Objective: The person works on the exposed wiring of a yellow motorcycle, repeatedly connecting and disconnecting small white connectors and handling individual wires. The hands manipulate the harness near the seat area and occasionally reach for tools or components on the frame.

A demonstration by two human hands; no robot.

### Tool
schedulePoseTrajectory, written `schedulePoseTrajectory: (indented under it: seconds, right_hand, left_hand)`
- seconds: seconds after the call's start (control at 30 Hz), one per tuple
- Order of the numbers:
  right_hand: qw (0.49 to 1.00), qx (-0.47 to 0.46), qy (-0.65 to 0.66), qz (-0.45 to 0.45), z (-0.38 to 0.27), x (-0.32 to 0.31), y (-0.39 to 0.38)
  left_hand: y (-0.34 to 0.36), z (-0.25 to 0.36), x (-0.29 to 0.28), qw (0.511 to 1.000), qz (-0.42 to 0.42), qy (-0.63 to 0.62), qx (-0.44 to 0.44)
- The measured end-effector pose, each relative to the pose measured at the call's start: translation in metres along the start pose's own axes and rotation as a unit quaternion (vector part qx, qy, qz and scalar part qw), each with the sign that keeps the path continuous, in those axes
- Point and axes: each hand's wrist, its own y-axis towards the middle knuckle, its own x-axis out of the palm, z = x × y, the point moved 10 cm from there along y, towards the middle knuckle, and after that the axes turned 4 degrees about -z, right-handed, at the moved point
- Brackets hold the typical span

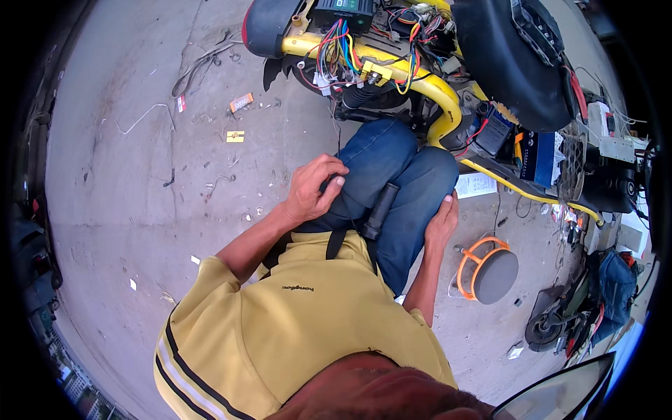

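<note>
My left hand (315, 185) is over my left thigh with its fingers curled together. Something small and dark shows between thumb and fingers, too hidden to name. A thin dark wire (339, 133) runs from the scooter down to this hand. My right hand (442, 220) lies against the outer side of my right leg, fingers stretched and holding nothing. On my lap, between the thighs, rests a black cylinder (381, 210) like a flashlight. In front of my knees stands a yellow-framed scooter (441, 98), opened up, with bundles of coloured wires (343, 52) hanging below a black box (343, 12).
An orange-framed stool (495, 276) with a grey seat stands at my right. The black scooter seat (514, 63) is tipped up at the far right. A blue box (537, 159), papers and tools lie below it. Small packets (235, 136) and cords (203, 63) litter the floor at left.
</note>
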Motion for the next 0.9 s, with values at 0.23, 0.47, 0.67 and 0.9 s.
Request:
schedulePoseTrajectory:
  seconds: [0.23,0.47,0.67,0.9]
  right_hand:
    - [0.981,-0.133,-0.137,0.045,-0.079,0.014,-0.034]
    - [0.952,-0.269,-0.147,0.001,-0.122,0.038,-0.064]
    - [0.941,-0.282,-0.186,-0.013,-0.125,0.053,-0.077]
    - [0.943,-0.296,-0.151,0.004,-0.12,0.043,-0.082]
  left_hand:
    - [0.001,-0.059,-0.043,0.941,0.189,-0.216,-0.182]
    - [0.005,-0.09,-0.045,0.856,0.225,-0.367,-0.286]
    - [0.002,-0.089,-0.032,0.844,0.203,-0.377,-0.323]
    - [0.022,-0.091,-0.029,0.863,0.195,-0.331,-0.328]
